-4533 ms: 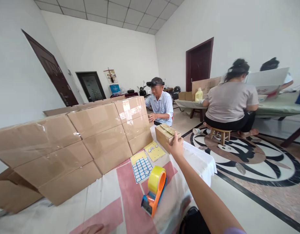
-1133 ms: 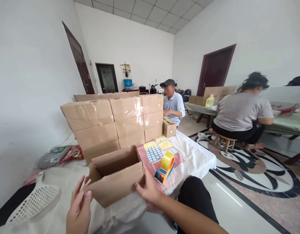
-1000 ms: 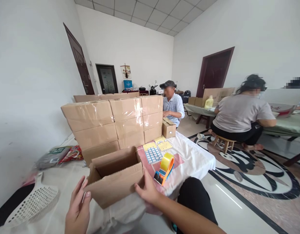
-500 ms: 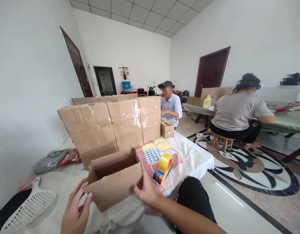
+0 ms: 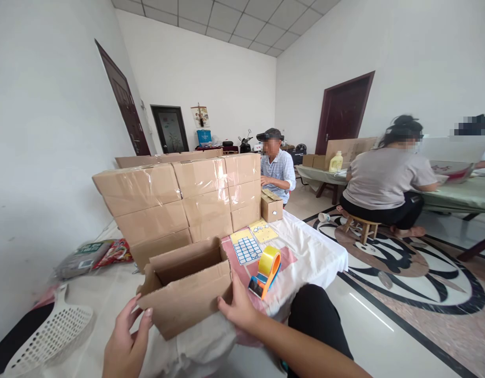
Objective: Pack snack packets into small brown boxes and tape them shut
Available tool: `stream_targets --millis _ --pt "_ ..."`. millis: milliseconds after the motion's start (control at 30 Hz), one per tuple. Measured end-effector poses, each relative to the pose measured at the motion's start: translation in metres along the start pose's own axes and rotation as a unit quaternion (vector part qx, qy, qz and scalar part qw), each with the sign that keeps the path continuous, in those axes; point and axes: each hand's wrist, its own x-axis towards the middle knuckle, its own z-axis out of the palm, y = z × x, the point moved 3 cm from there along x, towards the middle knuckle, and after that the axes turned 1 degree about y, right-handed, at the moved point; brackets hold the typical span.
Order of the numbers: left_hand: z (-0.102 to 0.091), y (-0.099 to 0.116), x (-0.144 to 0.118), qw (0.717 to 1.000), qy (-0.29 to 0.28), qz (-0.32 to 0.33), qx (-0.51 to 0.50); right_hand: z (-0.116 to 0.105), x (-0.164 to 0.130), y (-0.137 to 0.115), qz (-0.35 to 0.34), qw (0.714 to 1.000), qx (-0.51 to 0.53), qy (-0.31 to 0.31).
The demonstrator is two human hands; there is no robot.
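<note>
Corrugated brown card, unsealed: the open carton point(image 5: 185, 286) sits at the near edge of the cloth-covered table point(image 5: 317, 252), flaps up, interior showing nothing that can be made out. The left hand point(image 5: 126, 344) is at the carton's near left corner, fingertips touching the front flap, fingers spread; it presses rather than clasps. The right hand point(image 5: 238, 307) lies against the right end wall, thumb over the corner, palm flat, forearm running in from the lower right. Neither hand is clenched; both brace the carton between them without lifting it.

Judgement: the step in hand is squaring the carton up in position. The next move would call for folding the flaps level, with one hand kept on the card so it does not slide on the cloth.

Just beside the right hand stands the tape dispenser point(image 5: 266, 270), orange frame, yellow roll, untouched. Beyond it lie a blue-and-white label sheet point(image 5: 246, 249) and a yellow sheet point(image 5: 265, 231). Behind the carton, sealed boxes point(image 5: 179, 205) are stacked three high, with one small box point(image 5: 271, 207) at their right end. A white perforated basket point(image 5: 49, 333) lies at the left. Farther off, a seated person point(image 5: 279, 169) works behind the stack, and another person point(image 5: 388, 181) sits on a stool at a second table.
</note>
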Motion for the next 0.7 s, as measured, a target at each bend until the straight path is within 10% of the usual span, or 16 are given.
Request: stream_targets --millis 433,600,700 --pt "-0.010 0.034 -0.003 0.975 -0.089 -0.167 -0.116 0.000 -0.010 0.030 0.022 0.999 -0.036 0.020" --pt "-0.014 0.020 0.004 0.968 -0.184 -0.118 -0.123 -0.003 -0.015 0.044 0.093 0.995 -0.021 0.029" --pt "-0.033 0.004 0.045 0.979 -0.148 -0.077 -0.119 -0.007 -0.015 0.046 0.128 0.991 -0.035 0.025"
